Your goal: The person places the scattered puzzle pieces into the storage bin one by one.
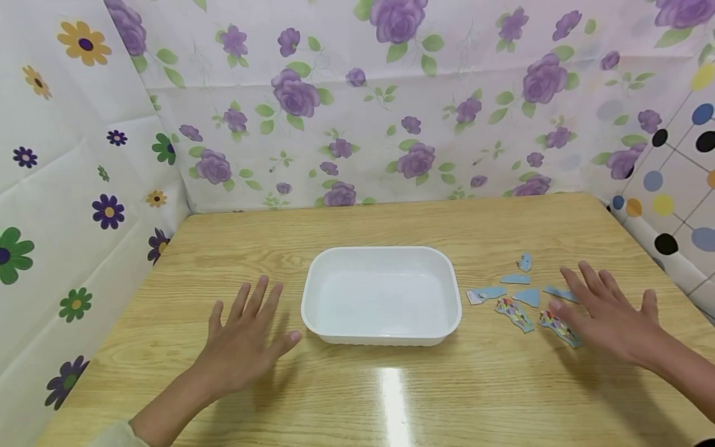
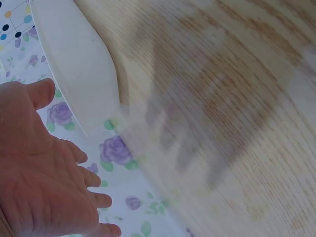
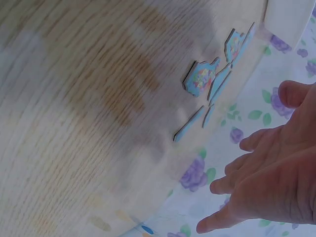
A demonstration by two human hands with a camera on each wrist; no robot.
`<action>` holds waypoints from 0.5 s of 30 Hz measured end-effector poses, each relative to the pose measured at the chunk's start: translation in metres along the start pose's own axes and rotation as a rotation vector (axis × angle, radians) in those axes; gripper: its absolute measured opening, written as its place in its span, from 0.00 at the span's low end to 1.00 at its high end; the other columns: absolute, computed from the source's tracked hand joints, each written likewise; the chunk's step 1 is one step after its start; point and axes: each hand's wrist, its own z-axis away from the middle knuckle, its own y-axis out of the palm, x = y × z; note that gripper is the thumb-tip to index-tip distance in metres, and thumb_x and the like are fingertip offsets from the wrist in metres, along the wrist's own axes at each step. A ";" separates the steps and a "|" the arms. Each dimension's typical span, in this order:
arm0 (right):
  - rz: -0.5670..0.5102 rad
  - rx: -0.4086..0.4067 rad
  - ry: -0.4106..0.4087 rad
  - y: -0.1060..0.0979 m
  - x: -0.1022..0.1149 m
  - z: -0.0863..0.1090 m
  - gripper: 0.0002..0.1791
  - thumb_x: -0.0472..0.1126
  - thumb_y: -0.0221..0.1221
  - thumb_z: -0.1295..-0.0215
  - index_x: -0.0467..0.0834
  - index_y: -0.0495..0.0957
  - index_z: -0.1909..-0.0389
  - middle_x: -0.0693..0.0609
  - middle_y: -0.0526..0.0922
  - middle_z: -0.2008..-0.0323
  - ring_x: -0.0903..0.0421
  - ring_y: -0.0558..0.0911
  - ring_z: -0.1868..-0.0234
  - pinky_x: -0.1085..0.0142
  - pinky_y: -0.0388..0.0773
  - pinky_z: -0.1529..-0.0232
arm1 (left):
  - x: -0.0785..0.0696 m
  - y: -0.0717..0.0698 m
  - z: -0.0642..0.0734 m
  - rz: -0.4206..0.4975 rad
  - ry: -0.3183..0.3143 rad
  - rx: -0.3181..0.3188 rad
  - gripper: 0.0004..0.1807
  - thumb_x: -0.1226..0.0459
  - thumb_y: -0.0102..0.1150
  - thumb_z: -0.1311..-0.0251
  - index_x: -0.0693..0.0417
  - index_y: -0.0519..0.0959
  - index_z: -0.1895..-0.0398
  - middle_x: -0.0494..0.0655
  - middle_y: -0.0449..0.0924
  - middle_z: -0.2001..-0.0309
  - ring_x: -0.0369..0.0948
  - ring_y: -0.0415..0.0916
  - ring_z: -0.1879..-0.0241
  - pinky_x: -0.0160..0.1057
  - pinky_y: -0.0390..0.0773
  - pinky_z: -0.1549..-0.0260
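Hovering over the tabletop [image 1: 341, 397], the left hand [image 1: 242, 344] is hanging near the left end of the white tray [image 1: 382, 304], while the right hand [image 1: 611, 320] is hanging partly over the flat blue pieces [image 1: 527, 297]. Both are spreading their fingers, and neither grip is holding anything. The pieces are lying scattered outside the tray, to its right. The step in hand seems to be a ready pose; the next move is probably calling for a right-hand pinch on one thin edge.
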 end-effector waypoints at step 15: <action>-0.002 0.004 0.003 -0.005 -0.004 -0.008 0.42 0.62 0.36 0.26 0.46 0.29 0.24 0.34 0.23 0.28 0.25 0.27 0.32 0.21 0.08 0.56 | -0.002 0.004 0.001 0.013 -0.010 0.001 0.48 0.31 0.36 0.37 0.47 0.40 0.22 0.54 0.32 0.23 0.59 0.27 0.26 0.75 0.29 0.37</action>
